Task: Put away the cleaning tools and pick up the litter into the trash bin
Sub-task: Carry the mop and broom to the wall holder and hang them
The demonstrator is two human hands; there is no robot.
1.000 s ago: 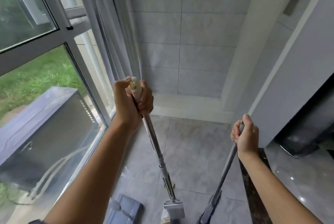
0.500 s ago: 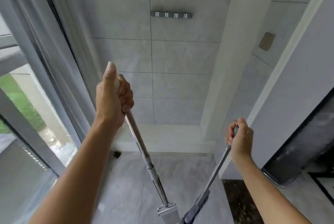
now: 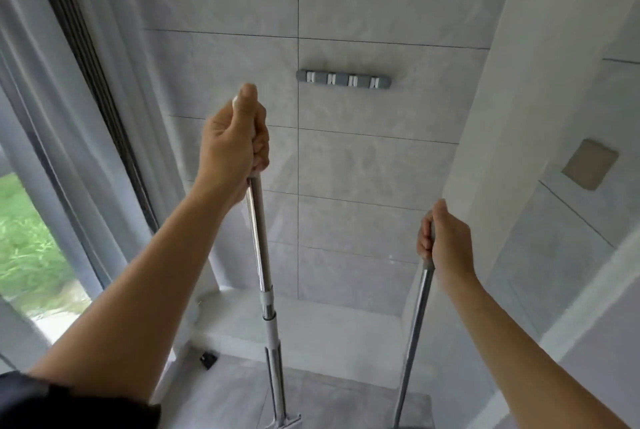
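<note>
- Mop pole (image 3: 258, 238), chrome and telescopic, stands almost upright at the centre; your left hand (image 3: 235, 141) holds its top end, fingers (image 3: 260, 148) clenched round it and thumb up.
- Its lower end reaches a grey mop fitting (image 3: 284, 423) at the bottom edge, over the floor (image 3: 339, 401).
- To the right, a thinner second pole (image 3: 417, 307) leans slightly; your right hand (image 3: 446, 241) grasps its top, fingers curled round it. Its head is out of view.
- The two poles are well apart.
- On the far tiled wall (image 3: 363, 165), a grey clip rack (image 3: 344, 79) with four white clips sits above and between your hands, clear of both poles.
- A low ledge (image 3: 329, 321) runs along the wall's foot; a small dark object (image 3: 207, 359) lies by its left end.
- A curtain (image 3: 69, 117) hangs at the left.
</note>
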